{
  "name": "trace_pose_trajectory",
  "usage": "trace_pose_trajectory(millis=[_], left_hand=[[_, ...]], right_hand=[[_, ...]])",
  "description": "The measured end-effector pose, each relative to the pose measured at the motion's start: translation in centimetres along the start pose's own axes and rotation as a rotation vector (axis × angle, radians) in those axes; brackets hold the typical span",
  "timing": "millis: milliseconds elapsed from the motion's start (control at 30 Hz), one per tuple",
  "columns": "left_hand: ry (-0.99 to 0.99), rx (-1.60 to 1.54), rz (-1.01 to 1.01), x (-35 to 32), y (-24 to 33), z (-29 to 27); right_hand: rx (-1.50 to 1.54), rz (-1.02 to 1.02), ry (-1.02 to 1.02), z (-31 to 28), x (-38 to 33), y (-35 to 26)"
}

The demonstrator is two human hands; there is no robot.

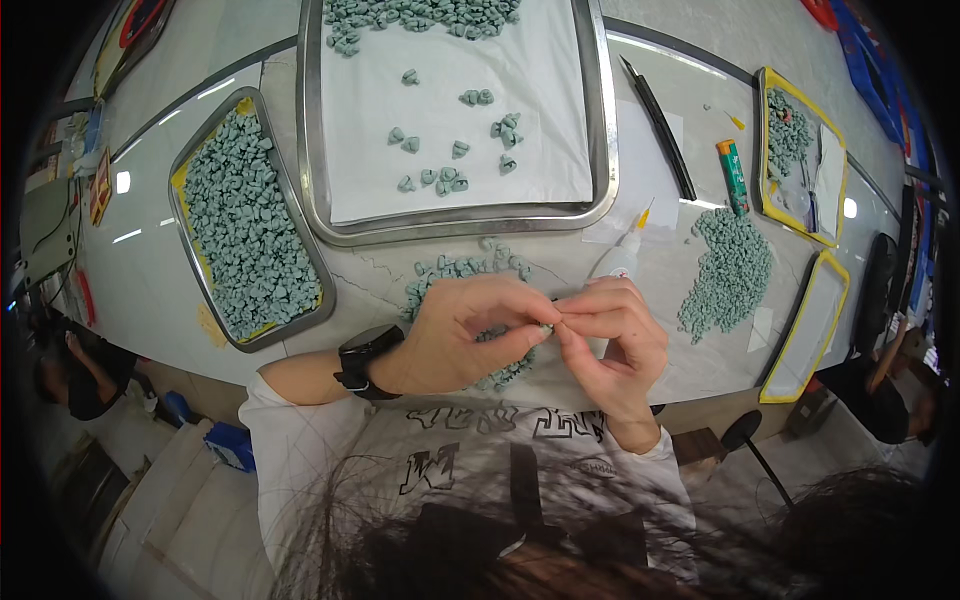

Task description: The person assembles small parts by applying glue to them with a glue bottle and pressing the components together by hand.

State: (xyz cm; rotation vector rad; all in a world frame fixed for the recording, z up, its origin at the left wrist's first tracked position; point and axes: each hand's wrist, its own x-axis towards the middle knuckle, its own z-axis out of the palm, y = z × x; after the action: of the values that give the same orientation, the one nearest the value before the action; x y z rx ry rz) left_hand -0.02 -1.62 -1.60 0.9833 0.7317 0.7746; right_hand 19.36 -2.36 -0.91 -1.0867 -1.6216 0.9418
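Above the table's near edge, my left hand (445, 330), with a black watch on its wrist, is closed in a pinch. A small grey-green piece (547, 328) shows between its thumb and fingertips. My right hand (620, 350) meets it there, thumb and fingers pressed together; what they hold is hidden. Under and behind the left hand lies a loose heap of grey-green pieces (450, 268), partly covered by the hands. A white squeeze bottle with a yellow tip (622, 250) lies just beyond my right hand.
A large metal tray (455, 235) lined with white holds scattered pieces; a smaller tray (325, 300) at left is full. To the right are a pile of tiny pieces (730, 275), a green tube (733, 178), black tweezers (660, 125) and yellow-edged trays (830, 235). Other people sit at both sides.
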Motion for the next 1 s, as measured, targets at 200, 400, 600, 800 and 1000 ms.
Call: trace_pose_trajectory(millis=[200,400,600,800,1000], left_hand=[[-0.001,-0.204,-0.125,0.6,0.9,-0.3],[-0.011,-0.171,-0.056,0.7,0.6,-0.4],[0.012,0.144,0.119,0.3,-0.2,-0.5],[0.069,0.271,0.194,0.4,-0.3,-0.1],[0.083,0.297,0.218,0.3,-0.8,-0.1]], right_hand=[[-0.059,-0.038,-0.001,-0.4,0.6,-0.5],[-0.111,-0.099,-0.019,-0.4,0.7,-0.3],[-0.114,-0.057,-0.026,0.4,0.1,-0.2],[-0.092,-0.094,0.058,1.2,-0.2,0.4],[-0.132,-0.083,0.033,1.1,-0.7,0.3]])
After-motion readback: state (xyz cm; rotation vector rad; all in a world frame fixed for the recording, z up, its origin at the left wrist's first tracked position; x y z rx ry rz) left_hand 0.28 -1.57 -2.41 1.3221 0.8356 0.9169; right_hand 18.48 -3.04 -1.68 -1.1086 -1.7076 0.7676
